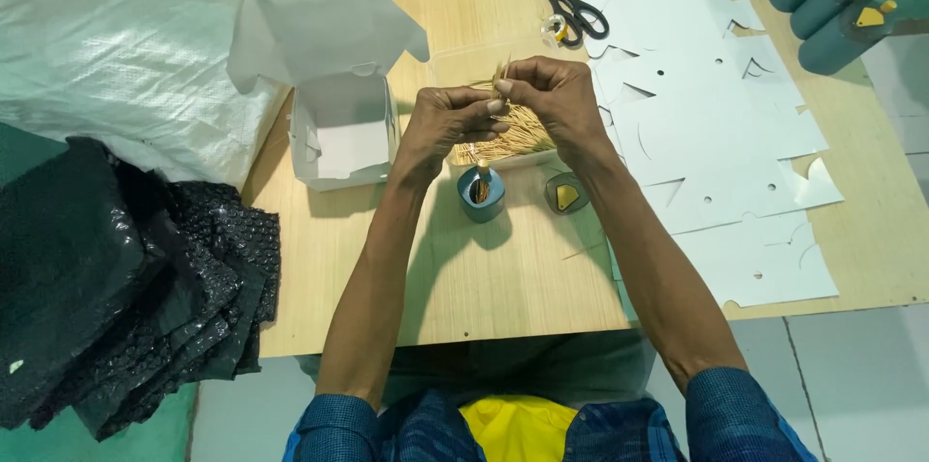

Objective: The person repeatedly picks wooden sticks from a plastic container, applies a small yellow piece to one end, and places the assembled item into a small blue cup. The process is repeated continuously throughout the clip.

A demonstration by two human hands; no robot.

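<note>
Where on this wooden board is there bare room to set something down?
The near part of the wooden board, between the arms below the teal container, is bare. A smaller strip lies beside the scissors. The right is covered by flat white cutouts; the open white box fills the left.

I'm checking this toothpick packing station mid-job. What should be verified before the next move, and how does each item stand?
1. Both hands on the bundle of toothpicks: ok, left hand and right hand pinch it.
2. Open blue holder upright below the hands: ok.
3. Holder's lid within reach: ok, beside it.
4. Toothpick supply tray stocked: ok.
5. White box open: ok.
6. Count of toothpicks in the bundle: cannot tell.
</note>
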